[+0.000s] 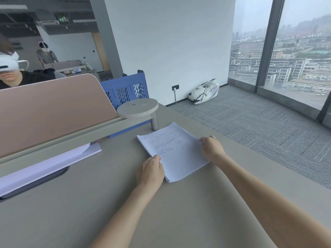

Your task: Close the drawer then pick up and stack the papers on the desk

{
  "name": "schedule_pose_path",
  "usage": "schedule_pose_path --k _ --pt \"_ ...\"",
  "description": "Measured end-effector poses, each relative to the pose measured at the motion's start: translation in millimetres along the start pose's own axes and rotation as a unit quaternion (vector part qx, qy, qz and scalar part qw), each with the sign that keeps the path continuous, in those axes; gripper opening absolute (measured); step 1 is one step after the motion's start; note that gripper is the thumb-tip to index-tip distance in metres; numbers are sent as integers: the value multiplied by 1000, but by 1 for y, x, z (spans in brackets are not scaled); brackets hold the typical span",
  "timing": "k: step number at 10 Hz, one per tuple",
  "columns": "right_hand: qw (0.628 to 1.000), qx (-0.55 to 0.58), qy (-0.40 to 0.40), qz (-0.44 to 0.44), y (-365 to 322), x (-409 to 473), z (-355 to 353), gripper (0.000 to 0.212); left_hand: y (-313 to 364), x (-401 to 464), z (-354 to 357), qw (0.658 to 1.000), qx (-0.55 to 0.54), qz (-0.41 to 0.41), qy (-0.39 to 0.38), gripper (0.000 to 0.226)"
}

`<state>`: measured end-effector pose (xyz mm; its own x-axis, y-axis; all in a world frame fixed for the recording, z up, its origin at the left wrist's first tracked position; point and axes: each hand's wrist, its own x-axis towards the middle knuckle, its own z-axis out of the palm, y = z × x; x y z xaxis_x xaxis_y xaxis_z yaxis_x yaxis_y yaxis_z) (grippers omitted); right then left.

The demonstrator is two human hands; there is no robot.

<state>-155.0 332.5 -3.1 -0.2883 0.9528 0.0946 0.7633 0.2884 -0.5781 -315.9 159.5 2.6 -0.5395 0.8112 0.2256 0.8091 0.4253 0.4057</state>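
Desk (179, 203): grey top, bearing all items below.
Paper stack (172, 150): printed sheets, lying flat on the desk toward its far right part, turned at an angle, just in front of a round stand.
Left hand (151, 170): fingers curled onto the stack's near left edge, gripping it.
Right hand (212, 146): fingers closed on the stack's right edge, gripping it.
Second papers (48, 165): white sheets at the left, tucked under the divider rail.
Round stand (138, 108): pale disc on a short post.
Divider (50, 108): pink panel along the desk's far left side.
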Motion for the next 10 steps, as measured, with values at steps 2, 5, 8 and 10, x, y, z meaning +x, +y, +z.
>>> schedule_pose_path --k 2,5,8,10 --pt "1000 -29 6 9 -3 0 5 25 -4 1 6 999 40 27 11 37" --pt "978 -182 63 -85 -5 -3 9 26 -7 2 6 995 81 60 2 27" --pt "931 -329 53 -147 -14 -4 9 30 -6 11 -1 997 46 41 -36 34" --pt "929 -314 79 -177 -19 -10 5 35 -10 11 -11 997 41 30 -50 41"
